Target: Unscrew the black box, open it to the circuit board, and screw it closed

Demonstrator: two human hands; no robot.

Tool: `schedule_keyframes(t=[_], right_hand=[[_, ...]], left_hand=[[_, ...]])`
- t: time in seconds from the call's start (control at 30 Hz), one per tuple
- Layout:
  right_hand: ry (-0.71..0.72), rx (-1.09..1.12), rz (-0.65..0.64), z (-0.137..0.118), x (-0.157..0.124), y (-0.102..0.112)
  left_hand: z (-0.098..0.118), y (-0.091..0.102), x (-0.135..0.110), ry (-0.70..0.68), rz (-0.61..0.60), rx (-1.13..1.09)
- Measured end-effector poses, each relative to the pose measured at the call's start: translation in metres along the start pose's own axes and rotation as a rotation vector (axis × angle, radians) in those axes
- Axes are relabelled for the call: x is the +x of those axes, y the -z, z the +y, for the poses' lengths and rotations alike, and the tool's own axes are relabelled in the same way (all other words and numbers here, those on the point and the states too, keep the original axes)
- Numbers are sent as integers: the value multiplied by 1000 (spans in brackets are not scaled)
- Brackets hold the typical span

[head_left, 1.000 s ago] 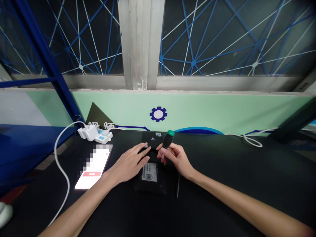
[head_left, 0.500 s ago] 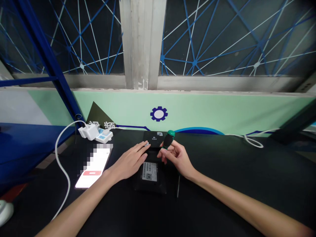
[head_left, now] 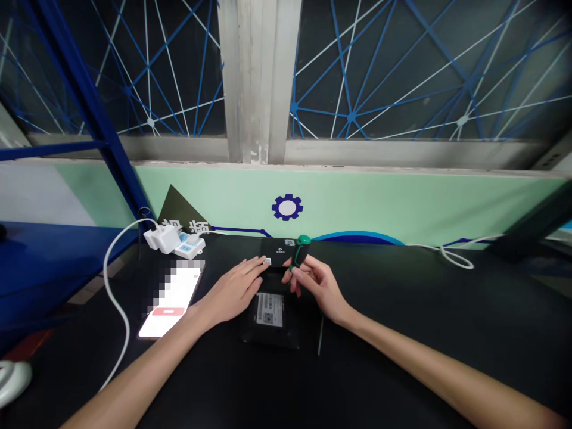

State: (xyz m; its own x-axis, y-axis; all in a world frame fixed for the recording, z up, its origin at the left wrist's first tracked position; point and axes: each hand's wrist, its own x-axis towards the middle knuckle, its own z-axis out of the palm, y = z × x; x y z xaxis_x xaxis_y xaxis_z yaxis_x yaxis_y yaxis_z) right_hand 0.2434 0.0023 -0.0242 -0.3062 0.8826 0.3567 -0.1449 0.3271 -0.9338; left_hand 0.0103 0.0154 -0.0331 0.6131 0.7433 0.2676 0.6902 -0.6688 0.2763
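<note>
Holding a green-and-black screwdriver (head_left: 300, 253) by its handle, the right hand (head_left: 325, 291) has a narrow grip, thumb and fingers closed around the lower part, green end uppermost and tilted. The tool's tip is lost in shadow behind the fingers, so I cannot tell what it touches. The left hand (head_left: 232, 293) lies flat, its grip wide and holding nothing, fingertips at the near left corner of a black box (head_left: 271, 249) beside a small white sticker (head_left: 267, 261). Nearer the person, a dark case (head_left: 268, 335) with a printed label (head_left: 270, 310) lies on the worktop (head_left: 393, 369); whether it joins the box is too dark to make out. A thin metal rod (head_left: 320, 336) lies just to its right, and a lit phone (head_left: 172, 298) sits past the left wrist

The screwdriver should be light and stiff, its thick handle the sure place to hold, though smooth plastic may turn in damp fingers. The box looks rigid and fairly light, probably slippery and apt to slide, so it is best steadied by its edges, with little pressure on thin plastic
</note>
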Motion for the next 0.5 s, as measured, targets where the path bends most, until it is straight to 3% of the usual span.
schedule_keyframes(t=[0.37, 0.5], right_hand=[[-27, -8, 47, 2, 0, -3], [-15, 19, 58, 1, 0, -3]], left_hand=[[1, 1, 0, -25, 8, 16], [7, 5, 0, 29, 64, 71]])
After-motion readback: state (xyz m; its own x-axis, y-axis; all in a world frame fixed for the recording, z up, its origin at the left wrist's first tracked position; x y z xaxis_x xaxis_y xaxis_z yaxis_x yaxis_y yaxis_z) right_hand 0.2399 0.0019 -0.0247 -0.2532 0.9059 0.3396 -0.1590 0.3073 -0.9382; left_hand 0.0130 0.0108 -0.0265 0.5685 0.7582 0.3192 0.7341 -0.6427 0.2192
